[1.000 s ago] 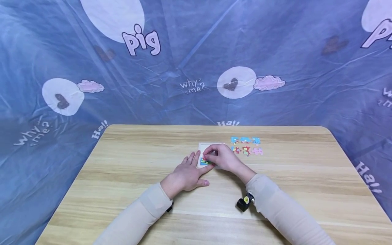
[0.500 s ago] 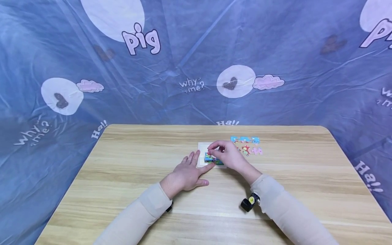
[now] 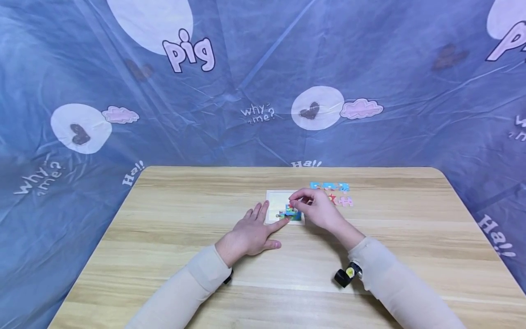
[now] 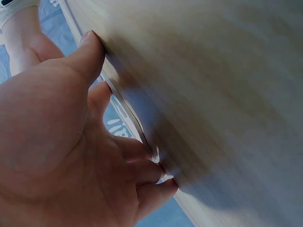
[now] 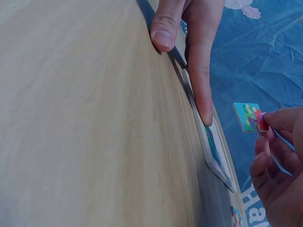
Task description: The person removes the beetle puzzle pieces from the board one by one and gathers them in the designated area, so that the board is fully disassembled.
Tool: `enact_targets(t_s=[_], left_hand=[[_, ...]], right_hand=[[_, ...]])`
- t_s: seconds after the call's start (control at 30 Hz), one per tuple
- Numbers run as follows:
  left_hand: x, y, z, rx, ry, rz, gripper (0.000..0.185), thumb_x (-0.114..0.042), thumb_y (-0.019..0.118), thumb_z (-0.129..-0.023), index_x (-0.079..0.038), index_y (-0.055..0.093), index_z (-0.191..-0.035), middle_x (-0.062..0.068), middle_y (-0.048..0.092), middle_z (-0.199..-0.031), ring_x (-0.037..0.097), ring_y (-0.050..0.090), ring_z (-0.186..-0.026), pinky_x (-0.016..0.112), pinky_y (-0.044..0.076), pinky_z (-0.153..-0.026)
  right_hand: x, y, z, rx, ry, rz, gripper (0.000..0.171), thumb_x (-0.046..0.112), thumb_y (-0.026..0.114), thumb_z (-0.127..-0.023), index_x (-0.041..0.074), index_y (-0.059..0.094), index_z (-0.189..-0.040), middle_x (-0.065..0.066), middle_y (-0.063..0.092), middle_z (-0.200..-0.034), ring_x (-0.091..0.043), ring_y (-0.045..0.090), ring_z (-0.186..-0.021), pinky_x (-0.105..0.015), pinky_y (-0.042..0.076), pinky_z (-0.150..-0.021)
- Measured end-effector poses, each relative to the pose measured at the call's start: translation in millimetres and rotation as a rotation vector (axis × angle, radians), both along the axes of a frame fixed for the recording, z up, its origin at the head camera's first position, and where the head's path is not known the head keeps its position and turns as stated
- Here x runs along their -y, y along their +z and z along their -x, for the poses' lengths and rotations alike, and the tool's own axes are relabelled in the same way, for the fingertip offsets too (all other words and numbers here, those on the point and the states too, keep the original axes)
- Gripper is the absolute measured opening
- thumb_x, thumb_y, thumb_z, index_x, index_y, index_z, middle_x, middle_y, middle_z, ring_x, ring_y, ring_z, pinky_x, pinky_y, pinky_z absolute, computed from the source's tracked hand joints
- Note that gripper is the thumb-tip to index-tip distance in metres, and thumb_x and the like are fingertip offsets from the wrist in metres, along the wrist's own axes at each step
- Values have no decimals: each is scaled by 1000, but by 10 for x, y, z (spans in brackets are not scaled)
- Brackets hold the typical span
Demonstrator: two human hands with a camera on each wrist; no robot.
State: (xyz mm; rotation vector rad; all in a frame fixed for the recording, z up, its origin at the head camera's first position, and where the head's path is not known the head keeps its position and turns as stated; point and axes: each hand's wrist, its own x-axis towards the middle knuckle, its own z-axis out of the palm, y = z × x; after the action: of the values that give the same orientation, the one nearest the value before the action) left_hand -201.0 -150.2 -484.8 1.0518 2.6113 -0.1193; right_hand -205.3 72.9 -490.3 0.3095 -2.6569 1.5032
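Observation:
A pale rectangular puzzle tray lies on the table, with green and blue puzzle pieces along its near side. My left hand lies spread on the table and the tray, its index fingertip on the pieces; the right wrist view also shows that finger touching inside the rim. Between thumb and fingertips, my right hand pinches a blue, yellow and red puzzle piece, raised above the tray. In the left wrist view the left hand's fingertips meet the table.
To the tray's right, several loose puzzle pieces lie in two rows, partly hidden by the right hand. The wooden table ends at a blue printed cloth behind. A black wrist camera hangs below the right sleeve.
My right hand has lifted the puzzle piece from the tray's near left corner and carried it rightward over the other pieces. The left hand has stayed in place.

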Motion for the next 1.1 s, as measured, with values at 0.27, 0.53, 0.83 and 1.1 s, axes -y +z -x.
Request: enact_targets(t_s=[0.27,0.53,0.83,1.1], left_hand=[[6,16,2,-7,-7,-14,66,-65,40,-90,-49,13,-148,26,-1,-157,42,6,-144,51,18,-115],[4,15,7,-1,-4,-12,66,-65,40,-91,-50,11,-148,26,-3,-157,41,3,-145,51,17,-115],[0,26,-1,11,-2,-11,66,-65,40,-91,-49,12,-148,25,-3,-157,41,3,-145,51,17,-115],[6,25,6,9,-2,-11,65,-64,40,-91,-49,13,-148,25,-2,-157,40,4,-145,50,17,-115]], right_hand=[[-101,3,-49,5,9,6,14,16,68,-88,8,72,-99,-1,70,-87,-21,62,-73,-27,51,-60],[-222,-17,-109,53,14,66,15,15,67,-89,6,70,-100,-5,69,-87,-30,63,-66,-36,54,-54],[-346,-43,-197,30,3,33,11,14,68,-88,8,70,-98,-6,68,-83,-27,63,-64,-32,53,-53],[-421,-97,-229,72,-37,22,13,13,68,-88,5,70,-98,-9,70,-86,-25,65,-69,-32,55,-58]])
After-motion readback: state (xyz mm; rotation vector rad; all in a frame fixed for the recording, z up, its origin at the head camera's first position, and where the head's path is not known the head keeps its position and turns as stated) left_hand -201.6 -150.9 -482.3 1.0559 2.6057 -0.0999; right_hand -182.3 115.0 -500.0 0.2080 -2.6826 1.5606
